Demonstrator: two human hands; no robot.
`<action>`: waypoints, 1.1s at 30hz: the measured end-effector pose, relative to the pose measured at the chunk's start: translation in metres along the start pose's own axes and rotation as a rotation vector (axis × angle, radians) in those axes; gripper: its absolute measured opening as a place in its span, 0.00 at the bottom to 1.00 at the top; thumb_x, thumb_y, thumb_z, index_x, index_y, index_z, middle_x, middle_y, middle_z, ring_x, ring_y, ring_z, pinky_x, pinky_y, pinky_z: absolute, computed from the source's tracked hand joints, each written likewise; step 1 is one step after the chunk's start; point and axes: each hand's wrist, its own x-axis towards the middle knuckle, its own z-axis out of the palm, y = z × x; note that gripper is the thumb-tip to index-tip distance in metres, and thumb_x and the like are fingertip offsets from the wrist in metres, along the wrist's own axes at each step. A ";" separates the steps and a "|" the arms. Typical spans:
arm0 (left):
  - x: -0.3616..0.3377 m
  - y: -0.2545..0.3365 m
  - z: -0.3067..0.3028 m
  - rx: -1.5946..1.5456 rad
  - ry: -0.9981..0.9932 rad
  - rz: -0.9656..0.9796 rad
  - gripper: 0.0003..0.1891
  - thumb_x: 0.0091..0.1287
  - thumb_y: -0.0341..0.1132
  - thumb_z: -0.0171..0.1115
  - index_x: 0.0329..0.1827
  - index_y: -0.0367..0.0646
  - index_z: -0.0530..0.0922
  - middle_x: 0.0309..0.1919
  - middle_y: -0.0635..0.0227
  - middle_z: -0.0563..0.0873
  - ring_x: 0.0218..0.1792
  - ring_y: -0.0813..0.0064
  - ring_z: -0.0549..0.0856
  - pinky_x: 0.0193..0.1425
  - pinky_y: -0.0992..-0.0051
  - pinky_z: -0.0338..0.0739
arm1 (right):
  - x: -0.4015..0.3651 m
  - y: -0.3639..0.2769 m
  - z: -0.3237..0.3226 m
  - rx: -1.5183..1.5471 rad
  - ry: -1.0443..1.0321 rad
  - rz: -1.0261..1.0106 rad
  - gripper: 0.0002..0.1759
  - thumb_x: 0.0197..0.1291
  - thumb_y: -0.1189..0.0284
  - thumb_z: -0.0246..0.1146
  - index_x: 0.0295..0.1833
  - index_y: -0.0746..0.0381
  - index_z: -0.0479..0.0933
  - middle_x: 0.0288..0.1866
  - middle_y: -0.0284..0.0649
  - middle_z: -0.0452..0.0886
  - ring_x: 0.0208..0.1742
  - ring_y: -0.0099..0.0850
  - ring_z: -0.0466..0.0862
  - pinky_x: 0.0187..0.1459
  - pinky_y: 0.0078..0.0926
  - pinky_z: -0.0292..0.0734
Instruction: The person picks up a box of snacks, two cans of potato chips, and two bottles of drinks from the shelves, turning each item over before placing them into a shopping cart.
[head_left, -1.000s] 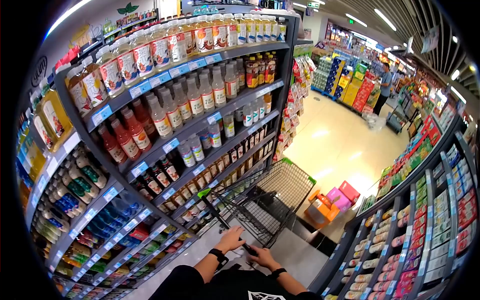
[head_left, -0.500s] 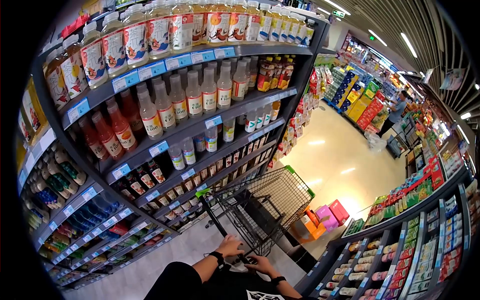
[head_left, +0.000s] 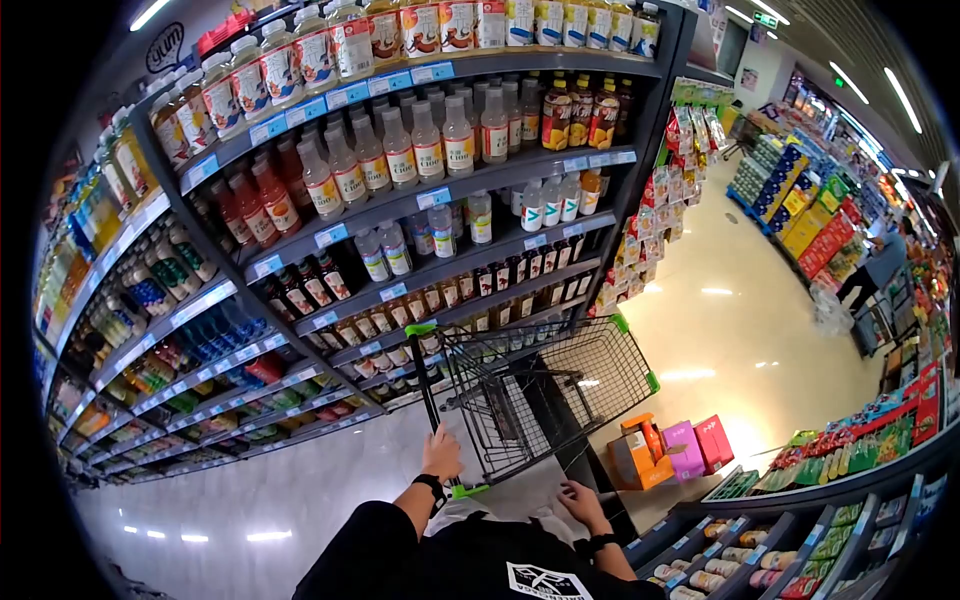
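My left hand [head_left: 441, 453] is closed around the dark handle bar [head_left: 424, 385] of a wire shopping cart, between its green end caps. Off the cart, my right hand [head_left: 583, 502] hangs to the right of the handle with bent fingers apart and nothing in them. The cart [head_left: 560, 400] stands in front of me, its basket pointing to the upper right, and no goods show in it. Dark bands sit on both wrists.
Shelves of bottled drinks [head_left: 400, 150] run along the left, close beside the cart. Orange, purple and red boxes [head_left: 685, 450] stand on the floor right of it. Low shelves [head_left: 730, 540] line the lower right. A person [head_left: 880, 265] stands farther off at the right.
My right hand has come off the handle and moved right. My left hand has shifted left along the bar. The view has turned, and the cart sits more level.
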 end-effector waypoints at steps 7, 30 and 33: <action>-0.021 -0.011 0.015 -0.003 0.064 -0.176 0.23 0.58 0.42 0.69 0.59 0.53 0.84 0.77 0.73 0.64 0.83 0.65 0.43 0.80 0.47 0.51 | -0.070 0.085 -0.065 -0.056 0.051 0.115 0.24 0.58 0.64 0.70 0.56 0.66 0.81 0.45 0.50 0.88 0.47 0.42 0.88 0.51 0.33 0.82; -0.042 -0.069 0.049 -0.502 0.564 -1.313 0.48 0.50 0.43 0.75 0.73 0.39 0.61 0.62 0.56 0.75 0.63 0.53 0.74 0.69 0.57 0.66 | -0.005 0.125 -0.122 0.270 0.063 0.394 0.23 0.63 0.70 0.67 0.61 0.68 0.77 0.47 0.46 0.86 0.35 0.30 0.86 0.37 0.26 0.81; -0.043 -0.063 0.044 -0.447 0.596 -1.300 0.47 0.51 0.43 0.75 0.73 0.40 0.61 0.63 0.56 0.74 0.64 0.53 0.73 0.71 0.57 0.64 | 0.023 0.126 -0.135 0.308 0.010 0.453 0.23 0.65 0.68 0.66 0.63 0.67 0.75 0.48 0.47 0.86 0.36 0.32 0.87 0.37 0.27 0.80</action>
